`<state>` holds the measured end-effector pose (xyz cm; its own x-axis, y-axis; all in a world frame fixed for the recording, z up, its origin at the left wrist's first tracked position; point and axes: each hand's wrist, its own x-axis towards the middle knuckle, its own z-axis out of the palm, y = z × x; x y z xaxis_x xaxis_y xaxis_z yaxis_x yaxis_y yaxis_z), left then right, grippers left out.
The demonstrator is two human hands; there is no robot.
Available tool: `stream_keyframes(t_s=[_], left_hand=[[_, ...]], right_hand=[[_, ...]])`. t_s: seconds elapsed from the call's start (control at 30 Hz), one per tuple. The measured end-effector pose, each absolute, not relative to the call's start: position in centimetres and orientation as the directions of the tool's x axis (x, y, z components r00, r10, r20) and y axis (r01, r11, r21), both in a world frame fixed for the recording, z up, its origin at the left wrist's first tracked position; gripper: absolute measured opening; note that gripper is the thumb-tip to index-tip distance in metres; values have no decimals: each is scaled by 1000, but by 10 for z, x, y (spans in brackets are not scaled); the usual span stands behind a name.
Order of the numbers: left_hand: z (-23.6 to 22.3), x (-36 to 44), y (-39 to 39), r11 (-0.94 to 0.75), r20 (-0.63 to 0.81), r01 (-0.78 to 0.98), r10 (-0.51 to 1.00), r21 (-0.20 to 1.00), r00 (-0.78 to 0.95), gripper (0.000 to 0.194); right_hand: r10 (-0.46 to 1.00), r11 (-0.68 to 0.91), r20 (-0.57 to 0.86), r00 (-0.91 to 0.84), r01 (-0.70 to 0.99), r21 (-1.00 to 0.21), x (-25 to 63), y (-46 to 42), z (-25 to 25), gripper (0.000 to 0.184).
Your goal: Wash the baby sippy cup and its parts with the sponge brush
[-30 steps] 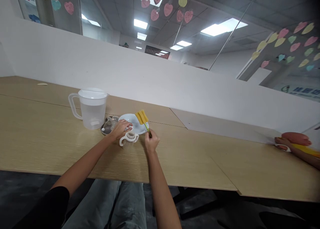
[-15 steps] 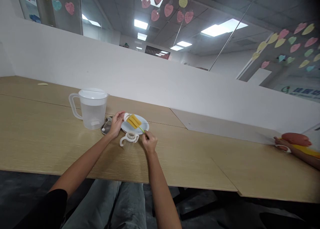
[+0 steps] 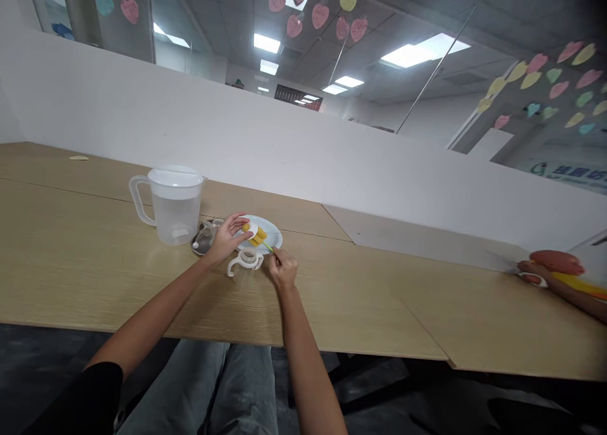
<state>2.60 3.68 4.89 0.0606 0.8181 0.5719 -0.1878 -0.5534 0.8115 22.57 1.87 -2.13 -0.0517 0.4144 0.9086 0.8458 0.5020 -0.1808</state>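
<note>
My right hand (image 3: 283, 269) is closed on the green handle of a yellow sponge brush (image 3: 260, 238). A white ring-shaped bottle part (image 3: 253, 229) surrounds the sponge partway along, with yellow showing on both sides. My left hand (image 3: 231, 236) grips this ring between thumb and fingers. Both are held over a pale plate (image 3: 277, 236). Just in front of the plate, between my wrists, stands a clear baby bottle (image 3: 245, 260) with a white two-handled collar and an uncovered mouth.
Left of the plate, a dark round tray (image 3: 195, 248) bears small clear and white parts. A lidded translucent pitcher (image 3: 178, 210) stands beside it. At the far right, another person's hand (image 3: 526, 267) is near a reddish doll-like object (image 3: 557, 262). A white wall runs behind the table.
The white ring has gone from the sponge's far end to around its middle. My left hand has shifted slightly right with it, while my right hand has barely moved.
</note>
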Motion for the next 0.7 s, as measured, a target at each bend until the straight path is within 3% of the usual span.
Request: stream_keyframes(t_s=[0.23, 0.47, 0.7], left_hand=[[49, 25, 30, -634, 638, -71, 767, 770, 71, 56], [52, 25, 27, -576, 589, -126, 798, 807, 124, 64], [47, 28, 27, -660, 660, -29, 751, 751, -18, 70]], right_hand=[[379, 575, 924, -61, 797, -183, 230, 19, -25, 30], [374, 561, 927, -22, 802, -207, 230, 18, -25, 31], [448, 517, 894, -29, 824, -232, 224, 18, -21, 31]])
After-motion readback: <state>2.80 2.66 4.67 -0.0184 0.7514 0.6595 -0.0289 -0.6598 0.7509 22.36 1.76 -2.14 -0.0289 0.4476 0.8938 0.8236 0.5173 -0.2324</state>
